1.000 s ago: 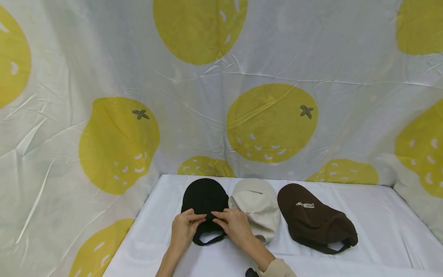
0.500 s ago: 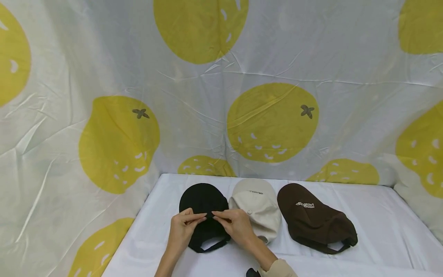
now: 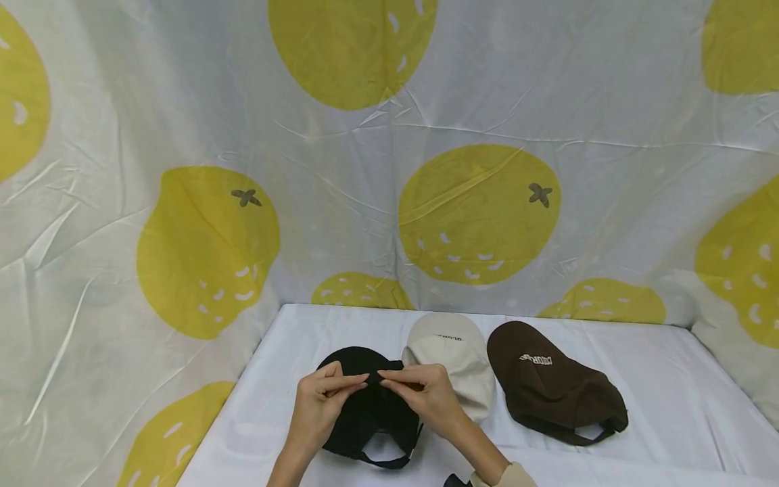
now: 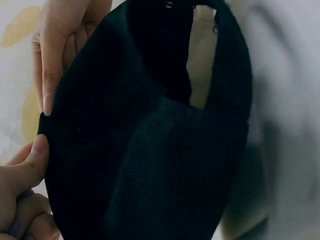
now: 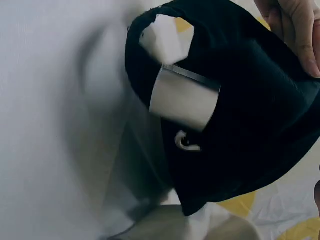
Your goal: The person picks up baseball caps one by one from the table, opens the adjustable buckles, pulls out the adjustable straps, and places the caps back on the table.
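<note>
A black cap (image 3: pixel 371 419) hangs tilted between my hands, its back strap opening facing down toward me. My left hand (image 3: pixel 313 409) pinches the crown's top between thumb and index finger. Close beside it, my right hand (image 3: pixel 435 399) pinches the same part from the other side. In the left wrist view the cap (image 4: pixel 150 150) fills the middle, fingertips at its left edge. The right wrist view shows a pale, shiny rectangular piece (image 5: pixel 185 97) near the strap opening and a small white curved mark (image 5: pixel 186 142) on the black fabric.
A beige cap (image 3: pixel 453 352) lies behind my right hand, partly covered by it. Farther right is a brown cap (image 3: pixel 541 379) with white lettering. Both rest on a white-covered table (image 3: pixel 657 379). A lemon-print curtain (image 3: pixel 341 203) stands behind the table and along its sides.
The black cap has come nearer to me and tilted, its strap end swinging downward and to the right. Both hands keep their pinch and stay nearly in place. The other caps lie still.
</note>
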A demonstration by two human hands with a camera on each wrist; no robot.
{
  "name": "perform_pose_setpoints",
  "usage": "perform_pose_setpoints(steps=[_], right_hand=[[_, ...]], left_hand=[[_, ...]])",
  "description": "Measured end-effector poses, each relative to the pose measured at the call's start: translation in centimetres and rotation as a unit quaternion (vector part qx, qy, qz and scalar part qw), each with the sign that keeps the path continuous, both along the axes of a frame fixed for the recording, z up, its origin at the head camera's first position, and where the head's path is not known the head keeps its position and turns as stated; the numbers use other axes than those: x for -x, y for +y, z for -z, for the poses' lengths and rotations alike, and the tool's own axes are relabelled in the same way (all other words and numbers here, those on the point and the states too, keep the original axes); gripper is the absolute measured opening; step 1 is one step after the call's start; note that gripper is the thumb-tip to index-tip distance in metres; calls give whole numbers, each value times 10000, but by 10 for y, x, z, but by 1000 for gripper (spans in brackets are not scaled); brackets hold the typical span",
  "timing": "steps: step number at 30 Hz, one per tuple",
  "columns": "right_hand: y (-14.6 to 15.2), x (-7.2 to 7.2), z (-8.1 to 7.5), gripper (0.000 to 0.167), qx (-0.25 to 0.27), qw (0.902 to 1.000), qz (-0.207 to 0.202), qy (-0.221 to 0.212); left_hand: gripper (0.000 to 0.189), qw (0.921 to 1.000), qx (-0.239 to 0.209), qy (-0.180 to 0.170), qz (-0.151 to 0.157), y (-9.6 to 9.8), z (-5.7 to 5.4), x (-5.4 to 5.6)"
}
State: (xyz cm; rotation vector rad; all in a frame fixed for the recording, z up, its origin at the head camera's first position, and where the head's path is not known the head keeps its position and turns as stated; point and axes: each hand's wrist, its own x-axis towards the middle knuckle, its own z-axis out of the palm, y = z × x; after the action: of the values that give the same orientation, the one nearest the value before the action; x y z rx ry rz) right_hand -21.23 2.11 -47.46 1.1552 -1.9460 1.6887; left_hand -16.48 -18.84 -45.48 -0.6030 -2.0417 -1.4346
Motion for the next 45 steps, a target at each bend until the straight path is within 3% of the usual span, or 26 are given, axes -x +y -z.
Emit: perform_pose_setpoints(steps=[13, 21, 27, 33, 37, 45], right_hand=[[26, -30, -40, 16, 115, 9997, -207, -34], [41, -45, -52, 18, 300, 9995, -113, 55], [52, -53, -54, 19, 330, 9994, -38, -72], [60, -54, -55, 23, 334, 9993, 171, -46], [64, -52, -53, 24, 350, 9989, 298, 29], [78, -57, -50, 27, 318, 9977, 558, -206]], left_hand=[[19, 9971, -75, 340, 672, 16, -33, -20], [17, 9962, -305, -133, 809, 33, -43, -31], [17, 9925, -470, -22, 1129, 44, -46, -32], [12, 9957, -345, -313, 806, 53, -50, -33], [10, 9979, -244, -309, 519, 58, -52, -30], [12, 9973, -396, -498, 353, 61, -53, -23]])
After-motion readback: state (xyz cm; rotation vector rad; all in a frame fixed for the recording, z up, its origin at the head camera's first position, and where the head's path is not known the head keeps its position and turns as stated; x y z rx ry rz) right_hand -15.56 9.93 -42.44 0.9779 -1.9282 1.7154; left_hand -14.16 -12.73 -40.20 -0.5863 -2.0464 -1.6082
